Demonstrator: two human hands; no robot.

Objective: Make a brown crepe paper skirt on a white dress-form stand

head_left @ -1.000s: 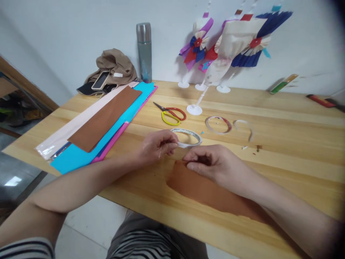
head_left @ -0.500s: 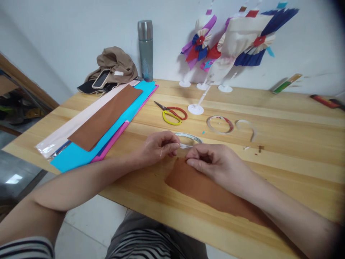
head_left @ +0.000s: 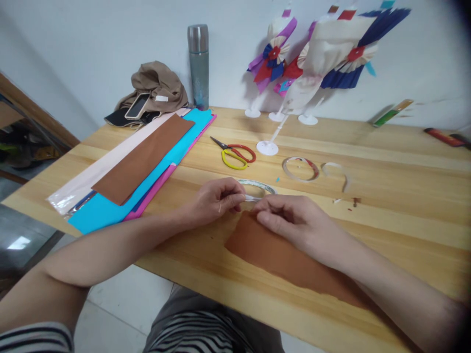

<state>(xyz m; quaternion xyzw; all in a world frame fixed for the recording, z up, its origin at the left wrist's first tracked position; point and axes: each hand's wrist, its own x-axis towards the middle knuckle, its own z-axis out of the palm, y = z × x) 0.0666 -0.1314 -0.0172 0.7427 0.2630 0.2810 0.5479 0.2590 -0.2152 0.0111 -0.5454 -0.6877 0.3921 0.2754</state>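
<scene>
Tape roll [head_left: 260, 184] blocks between right hand [head_left: 292, 215] and scissors [head_left: 228, 148].

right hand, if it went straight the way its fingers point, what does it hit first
Probably the left hand, whose curled fingers lie just across from the right hand; the near rim of the tape roll might come first, as depth is unclear.

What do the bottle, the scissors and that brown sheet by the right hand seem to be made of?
Bottle: probably metal; its cap area shines like brushed steel, the grey-green body looks painted.
Scissors: dark metal blades, with smooth red and yellow handles, perhaps plastic-coated.
Brown sheet by the right hand: likely crepe paper, matte, thin and wavy-edged, though thin fabric is possible.
</scene>
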